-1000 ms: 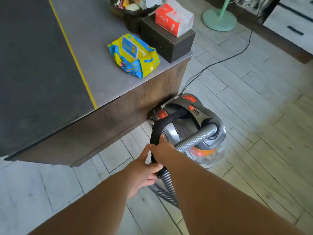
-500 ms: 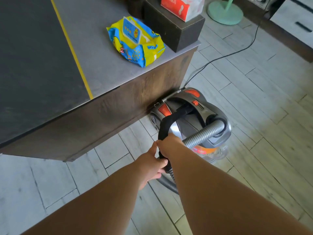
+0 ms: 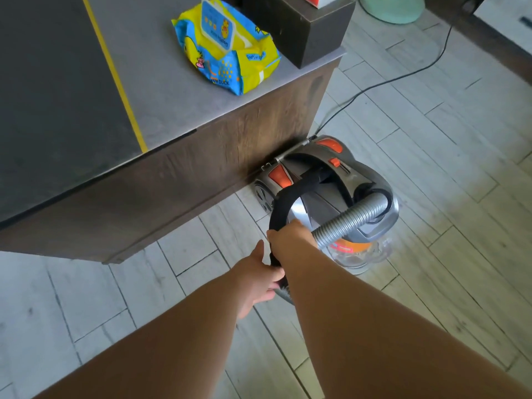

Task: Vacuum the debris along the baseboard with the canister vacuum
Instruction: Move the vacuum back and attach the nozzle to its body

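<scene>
Canister vacuum (image 3: 345,180): the unit sits on the tiled floor (image 3: 446,182), at 1 o'clock from your hands, with its rear end against the wood side of the counter (image 3: 187,180), near the counter's corner.

Reading from the left, the counter fills the 9 to 12 o'clock region, and a yellow stripe (image 3: 115,76) runs across its top. A blue-and-yellow wipes pack (image 3: 230,59) lies on the top, just beside a dark box (image 3: 302,30).

Your left hand (image 3: 257,275) holds the lower end of the black curved handle (image 3: 285,200), with fingers curled round it and thumb extended upward alongside. Your right hand (image 3: 288,236) grips the same handle just above, at 1 o'clock from the left hand, with fingers wrapped round it.

A grey ribbed hose (image 3: 351,220) runs from beside your right hand toward 2 o'clock into the vacuum's front port. The clear dust cup (image 3: 359,254) sits below it.

A black power cord (image 3: 403,76) trails from the vacuum's rear toward 1 o'clock. A mint-green round base (image 3: 391,10) stands at the top edge.
</scene>
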{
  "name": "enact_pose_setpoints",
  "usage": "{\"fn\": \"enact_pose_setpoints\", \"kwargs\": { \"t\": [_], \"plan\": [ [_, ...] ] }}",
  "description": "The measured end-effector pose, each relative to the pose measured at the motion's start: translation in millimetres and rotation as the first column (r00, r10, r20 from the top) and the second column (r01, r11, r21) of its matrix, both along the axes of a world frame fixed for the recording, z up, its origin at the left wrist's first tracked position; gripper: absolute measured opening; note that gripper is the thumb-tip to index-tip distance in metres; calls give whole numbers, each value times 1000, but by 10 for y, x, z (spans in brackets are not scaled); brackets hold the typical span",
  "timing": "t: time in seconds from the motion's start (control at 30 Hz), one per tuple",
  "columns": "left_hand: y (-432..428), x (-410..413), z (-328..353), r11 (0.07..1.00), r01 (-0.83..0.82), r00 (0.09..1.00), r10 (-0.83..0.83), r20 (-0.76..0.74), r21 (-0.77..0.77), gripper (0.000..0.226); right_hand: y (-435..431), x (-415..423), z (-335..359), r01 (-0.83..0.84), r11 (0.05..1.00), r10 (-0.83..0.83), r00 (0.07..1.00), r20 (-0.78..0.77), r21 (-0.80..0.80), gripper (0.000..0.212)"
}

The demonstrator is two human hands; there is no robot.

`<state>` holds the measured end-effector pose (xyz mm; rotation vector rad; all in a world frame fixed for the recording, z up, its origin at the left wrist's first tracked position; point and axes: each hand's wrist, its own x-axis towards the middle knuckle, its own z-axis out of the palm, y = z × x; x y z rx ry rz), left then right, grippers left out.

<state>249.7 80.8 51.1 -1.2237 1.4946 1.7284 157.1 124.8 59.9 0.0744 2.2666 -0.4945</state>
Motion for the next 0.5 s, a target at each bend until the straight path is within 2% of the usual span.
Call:
{"fn": "enact_pose_setpoints", "kwargs": {
  "t": [0.07,0.17,0.33,0.5],
  "plan": [
    [-6,10,28,999,-9,1000,8,-15,-34,66,26,48,99,-31,999,31,999,-25,-13,43],
    [6,-20,96,998,-26,999,24,22,64,66,51,116,239,-93,996,93,995,-28,5,50],
    [76,-21,141,1000,28,1000,-28,13,-8,63,81,135,363,-298,935,310,950,-31,193,36],
    [98,76,165,999,46,999,-46,18,-11,89,197,123,484,-394,895,421,902,-101,209,30]
  ]
}}
